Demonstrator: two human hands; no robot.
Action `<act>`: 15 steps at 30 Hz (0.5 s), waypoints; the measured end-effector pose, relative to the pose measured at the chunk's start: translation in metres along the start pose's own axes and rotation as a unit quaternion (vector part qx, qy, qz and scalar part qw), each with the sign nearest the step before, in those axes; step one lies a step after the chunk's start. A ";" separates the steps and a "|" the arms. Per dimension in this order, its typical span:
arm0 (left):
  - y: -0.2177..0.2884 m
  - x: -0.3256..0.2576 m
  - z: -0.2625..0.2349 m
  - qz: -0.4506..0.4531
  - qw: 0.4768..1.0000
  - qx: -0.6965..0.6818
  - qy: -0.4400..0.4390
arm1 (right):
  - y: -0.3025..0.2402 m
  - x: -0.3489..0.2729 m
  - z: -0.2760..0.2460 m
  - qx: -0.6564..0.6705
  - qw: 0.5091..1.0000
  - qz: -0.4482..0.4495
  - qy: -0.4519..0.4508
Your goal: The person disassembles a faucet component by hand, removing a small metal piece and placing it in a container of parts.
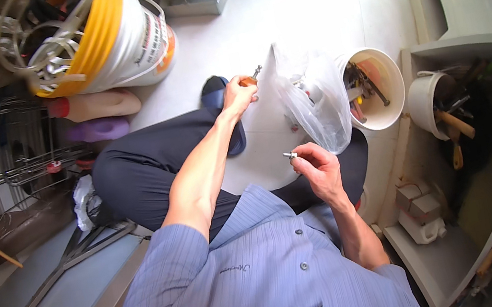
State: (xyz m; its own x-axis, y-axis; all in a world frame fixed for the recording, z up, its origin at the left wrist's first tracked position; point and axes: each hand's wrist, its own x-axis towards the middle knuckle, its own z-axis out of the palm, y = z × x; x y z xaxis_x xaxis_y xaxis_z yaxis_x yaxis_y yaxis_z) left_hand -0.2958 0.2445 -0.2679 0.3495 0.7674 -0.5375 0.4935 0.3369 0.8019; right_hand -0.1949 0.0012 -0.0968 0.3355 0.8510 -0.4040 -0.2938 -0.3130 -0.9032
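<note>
My left hand (239,97) reaches forward with its fingers closed around a small orange-brown piece with a metal end (256,73); its exact kind is too small to tell. My right hand (318,170), nearer to me, pinches a short silvery metal piece like a bolt (290,155) between thumb and fingertips, pointing left. Just beyond the right hand stands a translucent plastic bag (322,100) with small items inside, blurred through the film. The two hands are apart, and neither touches the bag.
A white bucket (393,85) of tools is right of the bag. Another tool bucket (424,99) sits in a grey cabinet (461,46). At far left, a large yellow-and-white bucket (133,38) holds cables, near lying bottles (102,105) and a wire rack (14,145).
</note>
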 end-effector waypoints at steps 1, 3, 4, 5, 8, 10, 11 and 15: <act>0.018 -0.006 -0.008 -0.021 0.994 -0.109 -0.014 | -0.004 0.005 0.002 0.007 1.000 -0.014 -0.003; 0.052 -0.023 -0.030 -0.029 0.984 -0.164 -0.065 | -0.015 0.012 0.006 -0.040 0.995 -0.090 -0.004; 0.067 -0.034 -0.043 -0.010 0.979 -0.189 -0.082 | -0.022 0.015 0.009 -0.033 0.994 -0.102 -0.007; 0.080 -0.046 -0.052 0.006 0.972 -0.213 -0.103 | -0.030 0.017 0.010 -0.071 0.985 -0.157 -0.009; 0.118 -0.081 -0.070 0.055 0.970 -0.200 -0.128 | -0.059 0.018 0.013 -0.145 0.952 -0.269 0.005; 0.144 -0.105 -0.072 0.105 0.961 -0.194 -0.170 | -0.073 0.015 0.013 -0.185 0.929 -0.319 0.023; 0.155 -0.114 -0.070 0.108 0.959 -0.192 -0.176 | -0.079 0.014 0.012 -0.196 0.917 -0.346 0.040; 0.172 -0.136 -0.054 0.143 0.940 -0.175 -0.256 | -0.083 0.006 0.005 -0.183 0.914 -0.347 0.102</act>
State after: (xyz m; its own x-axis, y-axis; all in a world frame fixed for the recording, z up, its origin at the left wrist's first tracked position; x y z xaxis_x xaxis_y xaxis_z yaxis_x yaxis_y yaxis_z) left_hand -0.3010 0.2277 -0.0431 0.8090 0.5218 -0.2705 0.0599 0.3847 0.9211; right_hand -0.1729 0.0347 -0.0235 0.4974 0.8138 0.3007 0.3607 0.1213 -0.9248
